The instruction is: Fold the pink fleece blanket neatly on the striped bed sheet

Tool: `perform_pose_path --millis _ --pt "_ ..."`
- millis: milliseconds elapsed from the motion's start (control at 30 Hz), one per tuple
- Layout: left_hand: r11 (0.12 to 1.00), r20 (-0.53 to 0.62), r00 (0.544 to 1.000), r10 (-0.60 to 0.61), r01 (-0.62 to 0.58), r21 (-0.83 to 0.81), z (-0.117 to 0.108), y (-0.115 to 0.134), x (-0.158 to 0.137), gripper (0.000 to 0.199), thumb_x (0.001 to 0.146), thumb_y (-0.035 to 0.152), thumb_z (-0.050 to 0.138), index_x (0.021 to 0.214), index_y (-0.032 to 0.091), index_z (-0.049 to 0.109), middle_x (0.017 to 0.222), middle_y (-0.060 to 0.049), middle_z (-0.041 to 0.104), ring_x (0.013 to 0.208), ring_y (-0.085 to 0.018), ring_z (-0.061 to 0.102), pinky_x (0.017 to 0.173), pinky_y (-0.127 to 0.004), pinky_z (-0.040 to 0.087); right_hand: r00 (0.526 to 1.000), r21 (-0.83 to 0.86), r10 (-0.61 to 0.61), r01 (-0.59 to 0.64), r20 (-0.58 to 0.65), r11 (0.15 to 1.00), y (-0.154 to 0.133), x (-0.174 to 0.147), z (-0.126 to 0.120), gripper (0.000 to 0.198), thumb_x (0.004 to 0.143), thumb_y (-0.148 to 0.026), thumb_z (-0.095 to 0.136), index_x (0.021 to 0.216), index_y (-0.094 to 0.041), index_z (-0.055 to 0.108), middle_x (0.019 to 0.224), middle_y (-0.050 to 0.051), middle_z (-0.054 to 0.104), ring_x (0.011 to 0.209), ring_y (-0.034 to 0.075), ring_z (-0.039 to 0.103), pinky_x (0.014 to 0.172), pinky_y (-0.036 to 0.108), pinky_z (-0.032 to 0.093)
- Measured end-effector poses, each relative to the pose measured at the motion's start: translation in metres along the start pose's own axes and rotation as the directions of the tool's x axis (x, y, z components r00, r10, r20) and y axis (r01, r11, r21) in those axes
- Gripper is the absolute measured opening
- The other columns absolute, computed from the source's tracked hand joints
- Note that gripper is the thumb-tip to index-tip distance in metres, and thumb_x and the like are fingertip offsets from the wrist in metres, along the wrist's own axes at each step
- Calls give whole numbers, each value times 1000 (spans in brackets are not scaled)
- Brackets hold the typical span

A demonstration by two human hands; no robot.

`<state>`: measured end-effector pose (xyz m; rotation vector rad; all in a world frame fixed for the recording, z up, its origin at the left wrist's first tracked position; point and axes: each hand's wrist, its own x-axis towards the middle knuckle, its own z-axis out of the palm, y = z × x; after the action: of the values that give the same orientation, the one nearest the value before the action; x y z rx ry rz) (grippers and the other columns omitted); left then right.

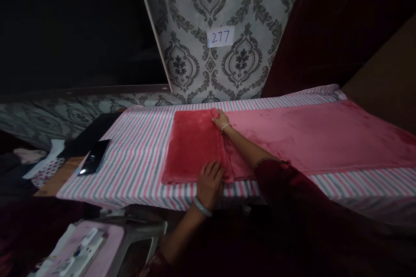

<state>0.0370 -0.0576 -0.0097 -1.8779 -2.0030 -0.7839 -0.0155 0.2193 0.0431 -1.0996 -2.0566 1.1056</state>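
A red plush blanket (195, 143) lies on a striped cloth, folded into a thick rectangle at its left end. Its lighter pink length (318, 134) stretches flat to the right. My right hand (221, 121), a thin bangle at its wrist, is closed on the far right corner of the folded part, thumb on top. My left hand (210, 182), wearing a pale bangle, rests on the near edge by the right corner. Its fingers lie slightly apart over the plush, and its thumb is hidden.
The striped cloth (136, 147) covers the table. A dark phone (95, 158) lies at its left end. A large black screen (78, 30) stands behind on the left. Below left, a pink-topped stool (113, 236) holds a white power strip (82, 253).
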Motion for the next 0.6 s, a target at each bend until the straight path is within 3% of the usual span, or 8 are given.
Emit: perform_pose_path --millis 167,300,400,500,600 --pt "997 14 999 32 -33 72 0 7 -3 48 86 11 56 132 20 65 139 -12 67 134 -28 57 114 -54 44 999 -62 -48 49 21 997 9 -23 -6 71 82 -15 66 151 -15 47 135 13 67 123 26 64 111 41 47" --pt "996 71 997 19 -26 87 3 15 1 49 90 11 54 137 20 62 140 -11 66 138 -26 54 120 -54 38 991 -123 -128 131 29 984 17 -40 -9 77 82 -10 62 156 -13 41 143 12 62 129 24 59 114 36 44" --pt "997 108 994 -12 3 79 5 22 4 47 91 12 53 136 18 63 141 -13 65 138 -26 55 118 -52 41 989 -173 -145 148 30 974 18 -46 -12 71 84 -10 58 154 -10 44 143 14 61 131 26 57 115 39 43" --pt "1000 128 992 4 -4 -2 -2 26 4 46 92 19 56 138 17 62 143 -15 63 138 -28 54 119 -53 40 994 -249 -107 112 35 962 12 -50 -15 67 85 -13 58 151 -9 48 142 17 61 131 30 57 114 43 43" --pt "989 102 993 57 -42 -143 -25 19 4 43 97 27 51 137 20 62 139 -11 67 136 -24 56 122 -52 36 989 -365 -145 144 25 920 2 -61 -14 70 88 -23 58 154 -7 42 156 23 45 141 35 45 117 50 37"
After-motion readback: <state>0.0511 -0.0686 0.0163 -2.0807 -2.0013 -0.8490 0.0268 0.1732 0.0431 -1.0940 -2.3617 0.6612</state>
